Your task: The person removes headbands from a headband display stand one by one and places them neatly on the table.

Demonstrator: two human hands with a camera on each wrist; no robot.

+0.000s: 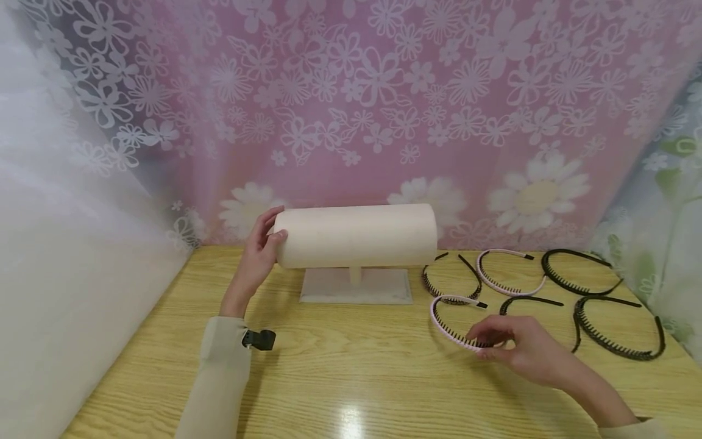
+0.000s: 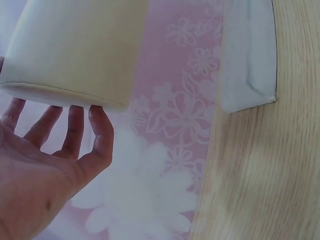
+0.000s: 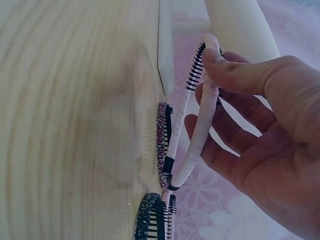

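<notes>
A cream padded cylinder (image 1: 356, 236) lies level on a short post over a flat pale base (image 1: 323, 292), forming a headband display stand. My left hand (image 1: 258, 247) grips its left end, thumb in front and the other fingers around the end. In the left wrist view, the curled fingertips meet the cylinder's end face. My right hand (image 1: 532, 353) pinches a pale pink headband (image 1: 446, 331) with black comb teeth between thumb and fingers. The right wrist view shows this pink headband (image 3: 200, 132) with its tips pointing away from the thumb. My right palm hides nothing of the stand.
Several other headbands lie on the wooden table (image 1: 329, 360) at the right: a speckled dark one (image 1: 473, 268), another pink one (image 1: 480, 268), a black one (image 1: 548, 268) and more dark ones. Floral curtains (image 1: 351, 110) hang behind and at the sides.
</notes>
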